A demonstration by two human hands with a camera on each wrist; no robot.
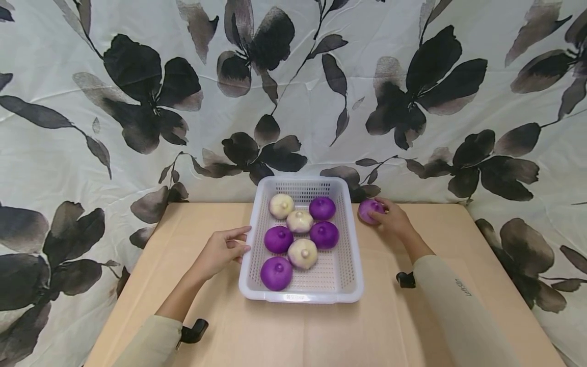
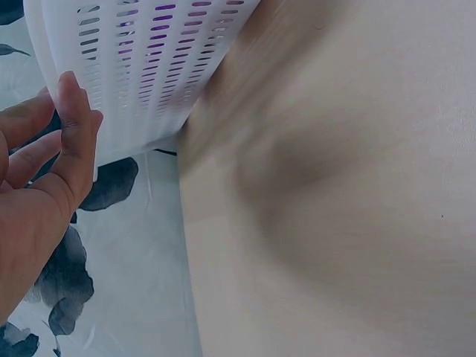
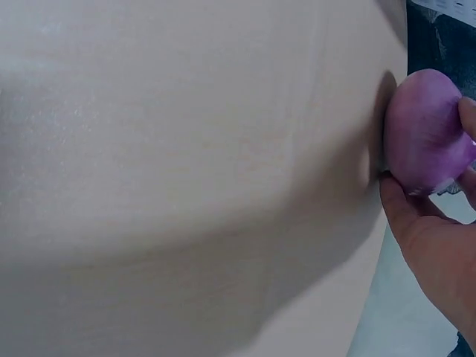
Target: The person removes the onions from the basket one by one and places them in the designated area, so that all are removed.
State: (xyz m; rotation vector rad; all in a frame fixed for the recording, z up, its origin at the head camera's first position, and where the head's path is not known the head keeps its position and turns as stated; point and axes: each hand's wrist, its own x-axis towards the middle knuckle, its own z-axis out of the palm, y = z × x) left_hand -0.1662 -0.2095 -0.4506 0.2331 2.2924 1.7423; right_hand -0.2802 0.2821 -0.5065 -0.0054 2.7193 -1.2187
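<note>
A white plastic basket [image 1: 346, 278] stands on the table with several purple onions [image 1: 276, 273] and three pale onions [image 1: 302, 254] in it. My left hand [image 1: 224, 250] is at the basket's left side. In the left wrist view its thumb and fingers [image 2: 73, 126] pinch the rim of the basket [image 2: 141, 82]. To the right of the basket, my right hand [image 1: 393, 218] grips another purple onion [image 1: 368, 211] near the table's far edge. The right wrist view shows this onion [image 3: 425, 130] low at the tabletop, fingers around its side; whether it touches the wood I cannot tell.
The light wooden table [image 1: 312, 336] ends at the back against a hanging white cloth [image 1: 321, 148] with dark flowers. The basket's far end reaches the table's back edge. A small black device [image 1: 194, 331] sits at each wrist.
</note>
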